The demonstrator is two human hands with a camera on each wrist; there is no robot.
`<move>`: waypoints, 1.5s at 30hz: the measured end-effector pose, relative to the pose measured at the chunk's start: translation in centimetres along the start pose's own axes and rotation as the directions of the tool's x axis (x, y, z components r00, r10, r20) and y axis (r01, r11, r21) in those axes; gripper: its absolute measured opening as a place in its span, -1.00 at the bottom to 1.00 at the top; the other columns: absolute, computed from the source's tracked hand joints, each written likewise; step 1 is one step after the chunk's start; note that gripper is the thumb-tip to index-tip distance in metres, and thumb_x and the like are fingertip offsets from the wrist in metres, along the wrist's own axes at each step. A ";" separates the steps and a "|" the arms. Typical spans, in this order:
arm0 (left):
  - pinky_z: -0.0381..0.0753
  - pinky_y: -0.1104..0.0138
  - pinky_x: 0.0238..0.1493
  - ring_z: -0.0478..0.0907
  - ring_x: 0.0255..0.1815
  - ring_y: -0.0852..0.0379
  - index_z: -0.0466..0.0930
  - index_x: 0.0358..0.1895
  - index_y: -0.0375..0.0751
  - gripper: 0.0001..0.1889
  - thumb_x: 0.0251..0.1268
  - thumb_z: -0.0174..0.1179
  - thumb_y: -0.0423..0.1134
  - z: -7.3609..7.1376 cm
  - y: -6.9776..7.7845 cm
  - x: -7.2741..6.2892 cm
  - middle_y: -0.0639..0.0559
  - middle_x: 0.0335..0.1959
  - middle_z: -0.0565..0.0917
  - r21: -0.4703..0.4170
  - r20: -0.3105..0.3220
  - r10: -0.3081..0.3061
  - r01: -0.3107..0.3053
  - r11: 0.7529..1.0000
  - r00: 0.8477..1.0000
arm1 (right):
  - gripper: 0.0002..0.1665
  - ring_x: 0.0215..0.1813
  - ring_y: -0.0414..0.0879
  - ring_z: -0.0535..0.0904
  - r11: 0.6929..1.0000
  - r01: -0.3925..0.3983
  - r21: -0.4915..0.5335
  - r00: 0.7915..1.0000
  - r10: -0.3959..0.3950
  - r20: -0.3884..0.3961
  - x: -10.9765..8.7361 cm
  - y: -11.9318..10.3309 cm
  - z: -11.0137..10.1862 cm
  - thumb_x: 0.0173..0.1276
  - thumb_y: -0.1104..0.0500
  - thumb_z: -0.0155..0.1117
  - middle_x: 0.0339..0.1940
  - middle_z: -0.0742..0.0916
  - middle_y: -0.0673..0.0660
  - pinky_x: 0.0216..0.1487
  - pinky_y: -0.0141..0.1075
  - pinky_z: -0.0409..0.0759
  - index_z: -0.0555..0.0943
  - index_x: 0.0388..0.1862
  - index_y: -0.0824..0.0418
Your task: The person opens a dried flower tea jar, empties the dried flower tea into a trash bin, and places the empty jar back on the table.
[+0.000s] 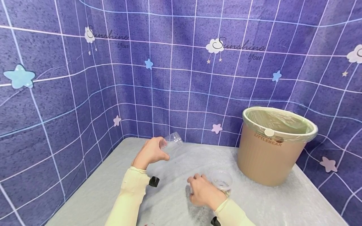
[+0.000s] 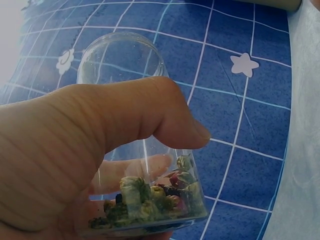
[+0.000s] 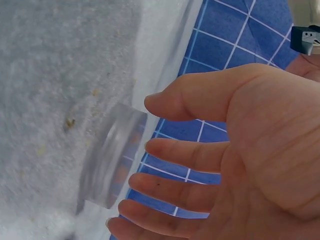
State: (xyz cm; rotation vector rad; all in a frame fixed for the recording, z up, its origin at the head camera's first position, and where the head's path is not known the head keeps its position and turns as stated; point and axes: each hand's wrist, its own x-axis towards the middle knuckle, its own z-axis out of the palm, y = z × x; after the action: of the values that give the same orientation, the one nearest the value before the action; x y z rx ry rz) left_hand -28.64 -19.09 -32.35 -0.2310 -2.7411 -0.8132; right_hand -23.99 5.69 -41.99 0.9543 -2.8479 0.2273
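Left hand [image 1: 150, 152] grips the jar [image 1: 173, 139], tilted above the table [image 1: 175, 185], dried flowers [image 2: 150, 200] at its base. Right hand [image 1: 204, 190] isn't gripping: fingers apart, right by the lid [image 3: 114, 157]. Looks like a lid pickup. Pinch its rim, thumb opposite fingers; keep jar mouth up so nothing spills. Can't tell if fingertips touch the lid. Head view: left hand hides the jar's base, right hand partly hides the tub [image 1: 222, 179]; tub contents hard to read.
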 end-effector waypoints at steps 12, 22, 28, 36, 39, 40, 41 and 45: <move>0.60 0.11 -0.11 0.59 -0.19 0.02 0.66 -0.09 -0.12 -0.48 -0.32 0.53 -0.20 -0.3 0.0 -0.2 0.01 -0.21 0.69 0.003 -0.008 -0.001 0.001 1.000 1.000 | -0.44 0.00 0.11 0.61 0.998 0.060 -0.005 0.992 -0.060 -0.110 0.1 0.4 -1.7 0.16 0.11 0.46 -0.09 0.71 0.17 0.14 -0.03 0.53 0.64 0.15 0.27; 0.60 0.11 -0.08 0.59 -0.17 0.01 0.65 -0.11 -0.09 -0.50 -0.30 0.54 -0.20 -0.5 0.2 -0.2 -0.05 -0.17 0.70 -0.004 -0.013 -0.005 0.005 1.000 1.000 | -0.46 0.01 0.20 0.60 0.991 0.073 0.113 0.980 -0.050 -0.193 -0.2 0.8 -4.0 0.21 0.18 0.37 -0.03 0.71 0.22 0.13 0.05 0.58 0.62 0.19 0.30; 0.60 0.12 -0.08 0.59 -0.16 0.00 0.65 -0.09 -0.08 -0.49 -0.28 0.54 -0.19 -0.5 0.2 -0.1 -0.05 -0.16 0.70 -0.009 -0.008 0.005 -0.005 1.000 1.000 | -0.47 0.08 0.27 0.59 0.986 0.061 0.158 0.971 -0.022 -0.238 -0.6 1.0 -5.3 0.23 0.20 0.39 0.01 0.70 0.23 0.17 0.09 0.58 0.61 0.20 0.28; 0.60 0.09 -0.04 0.59 -0.10 -0.01 0.64 -0.06 -0.11 -0.48 -0.26 0.53 -0.21 -0.6 0.3 0.0 -0.07 -0.11 0.71 -0.036 -0.013 -0.007 0.006 0.999 1.000 | -0.47 0.12 0.24 0.62 0.990 0.042 0.133 0.956 -0.001 -0.294 -1.0 1.4 -7.5 0.25 0.20 0.37 0.04 0.70 0.23 0.19 0.05 0.58 0.60 0.22 0.28; 0.60 0.09 -0.04 0.59 -0.09 -0.02 0.63 -0.05 -0.11 -0.47 -0.24 0.53 -0.19 -0.8 0.6 0.0 -0.07 -0.11 0.70 -0.050 -0.011 -0.005 0.004 0.999 1.000 | -0.46 0.13 0.22 0.63 0.994 0.059 0.088 0.943 -0.026 -0.333 -1.1 1.7 -9.1 0.25 0.22 0.38 0.05 0.71 0.25 0.21 0.04 0.58 0.59 0.22 0.30; 0.60 0.09 -0.04 0.59 -0.09 -0.02 0.63 -0.04 -0.10 -0.47 -0.24 0.52 -0.19 -0.9 0.6 0.0 -0.06 -0.11 0.69 -0.051 -0.011 -0.006 0.006 0.999 1.000 | -0.46 0.13 0.21 0.64 0.995 0.066 0.069 0.937 -0.038 -0.348 -1.1 1.9 -9.8 0.25 0.21 0.38 0.04 0.71 0.25 0.22 0.03 0.58 0.59 0.23 0.31; 0.60 0.09 -0.04 0.59 -0.09 -0.02 0.63 -0.04 -0.10 -0.47 -0.24 0.52 -0.19 -0.9 0.7 -0.1 -0.06 -0.11 0.69 -0.053 -0.012 -0.010 0.009 0.999 1.000 | -0.46 0.12 0.20 0.65 0.996 0.070 0.049 0.930 -0.047 -0.364 -1.2 2.1 -10.4 0.26 0.21 0.39 0.03 0.71 0.25 0.21 0.03 0.58 0.59 0.22 0.31; 0.60 0.09 -0.02 0.59 -0.05 -0.02 0.62 -0.03 -0.10 -0.48 -0.23 0.51 -0.20 -1.1 0.7 -0.3 -0.05 -0.08 0.69 -0.054 -0.009 -0.025 0.024 0.998 1.000 | -0.47 0.07 0.20 0.65 0.998 0.063 -0.030 0.903 -0.070 -0.424 -2.0 2.9 -13.5 0.26 0.19 0.40 0.00 0.73 0.25 0.17 0.07 0.58 0.61 0.21 0.30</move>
State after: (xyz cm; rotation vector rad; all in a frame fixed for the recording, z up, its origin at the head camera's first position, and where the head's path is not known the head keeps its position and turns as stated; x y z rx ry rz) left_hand -28.00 -19.15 -31.21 -0.2038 -2.7205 -0.8930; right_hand -23.19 11.58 -29.40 0.8711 -2.4109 0.3571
